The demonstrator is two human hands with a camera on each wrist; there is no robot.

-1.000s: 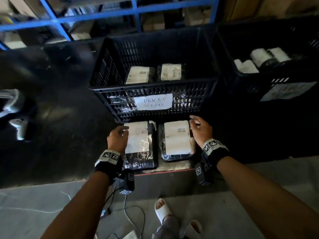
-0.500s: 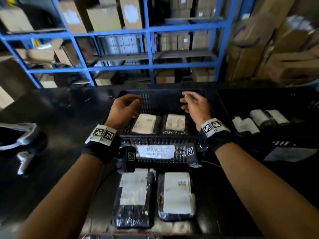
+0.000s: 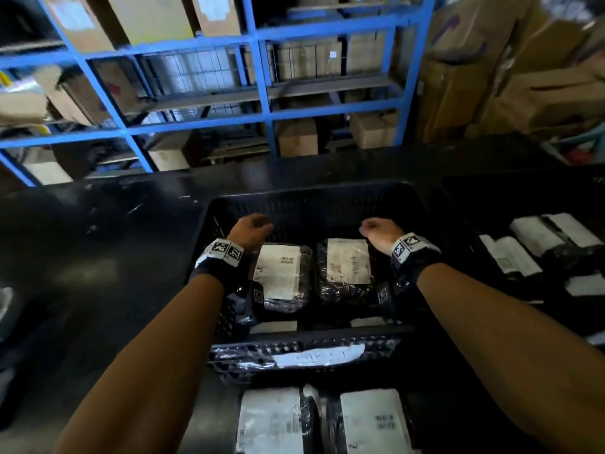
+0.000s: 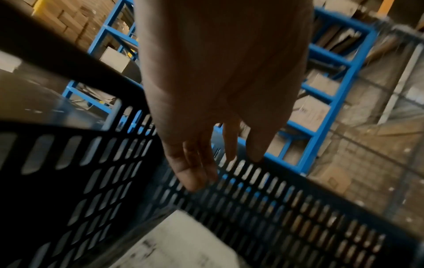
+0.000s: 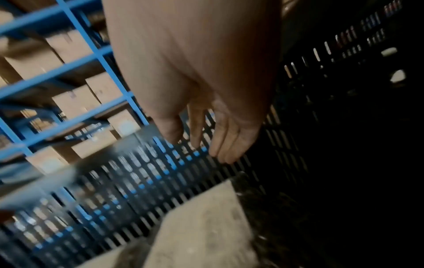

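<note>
A black slotted crate with a handwritten label stands on the dark table. Inside it lie two black-wrapped parcels with white labels, the left parcel and the right parcel. My left hand hangs inside the crate just beyond the left parcel, near the far wall. In the left wrist view its fingers point down, relaxed, holding nothing. My right hand hangs likewise beyond the right parcel, its fingers loose and empty above the parcel's label.
Two more labelled parcels lie on the table in front of the crate. A second black crate to the right holds several rolled white parcels. Blue shelving with cardboard boxes stands behind the table.
Both hands left the two parcels on the table, rose over the crate and dropped inside it past the two parcels there. The head view has tilted up.
</note>
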